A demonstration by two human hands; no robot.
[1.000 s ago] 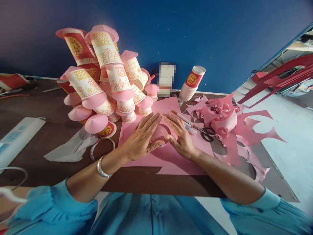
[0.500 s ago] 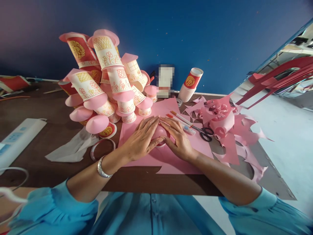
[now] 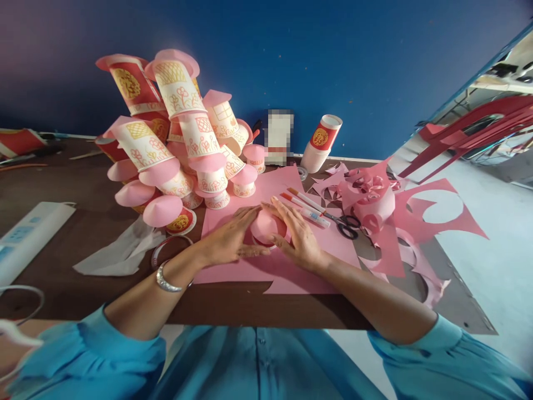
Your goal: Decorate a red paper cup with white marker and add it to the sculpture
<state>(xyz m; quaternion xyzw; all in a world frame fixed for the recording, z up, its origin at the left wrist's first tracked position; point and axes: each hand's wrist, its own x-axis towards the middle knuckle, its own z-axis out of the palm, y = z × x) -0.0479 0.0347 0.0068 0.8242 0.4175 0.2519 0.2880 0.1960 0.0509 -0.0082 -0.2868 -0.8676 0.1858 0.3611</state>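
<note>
A small pink paper cone (image 3: pixel 266 226) sits on a short cup piece, whose white rim shows below it, on pink paper sheets (image 3: pixel 237 266). My left hand (image 3: pixel 231 239) curves round its left side, fingers spread and thumb stretched out below it. On the right, my right hand (image 3: pixel 300 236) lies against the cone with its fingers apart, the thumb touching its surface. Neither hand is closed round anything. Right of my right hand lie markers (image 3: pixel 306 201), a glue tube (image 3: pixel 315 216) and black-handled scissors (image 3: pixel 347 226).
Stacked decorated cups with pink roofs (image 3: pixel 183 133) stand at the back left. A cup stack (image 3: pixel 321 143) stands behind, with pink paper scraps (image 3: pixel 381 205) at the right. A power strip (image 3: pixel 35 236), clear film (image 3: pixel 120 253) and a tape ring (image 3: pixel 160 253) lie left.
My left hand has drawn back to the left, its thumb now lower, and the fingertips have parted. More of the pink cone shows. My right hand has shifted slightly. The view has moved a little.
</note>
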